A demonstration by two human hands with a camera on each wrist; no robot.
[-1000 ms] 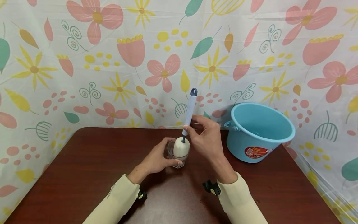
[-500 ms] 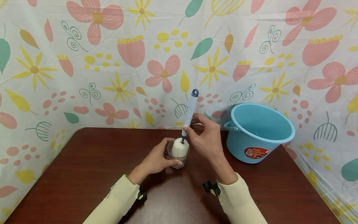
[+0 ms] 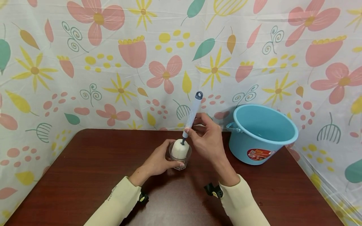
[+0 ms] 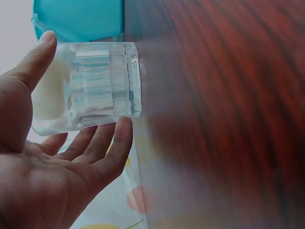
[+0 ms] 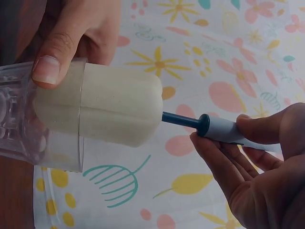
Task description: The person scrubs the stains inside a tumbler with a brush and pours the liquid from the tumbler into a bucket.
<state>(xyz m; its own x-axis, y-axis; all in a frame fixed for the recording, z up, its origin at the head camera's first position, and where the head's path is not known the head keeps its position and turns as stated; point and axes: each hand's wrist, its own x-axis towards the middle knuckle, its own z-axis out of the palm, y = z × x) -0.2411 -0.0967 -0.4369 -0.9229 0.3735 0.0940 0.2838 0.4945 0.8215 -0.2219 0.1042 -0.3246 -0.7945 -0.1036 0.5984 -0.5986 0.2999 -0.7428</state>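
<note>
Floral cloth [image 3: 158,18] backs the table [image 3: 93,175] where the left hand [image 3: 159,160] grips a clear tumbler [image 4: 95,86], the right hand [image 3: 208,138] a sponge-headed cup brush [image 5: 128,105] partly inside it.

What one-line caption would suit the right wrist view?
Right hand pinching the pale handle of a white sponge that sits partly inside a clear glass held by the left hand.

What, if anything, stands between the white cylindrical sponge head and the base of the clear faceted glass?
Nothing visible does. The white cylindrical sponge head sits partly inside the clear faceted glass; the left hand grips that glass from outside, and the light-blue plastic bucket stands apart, to the right.
</note>
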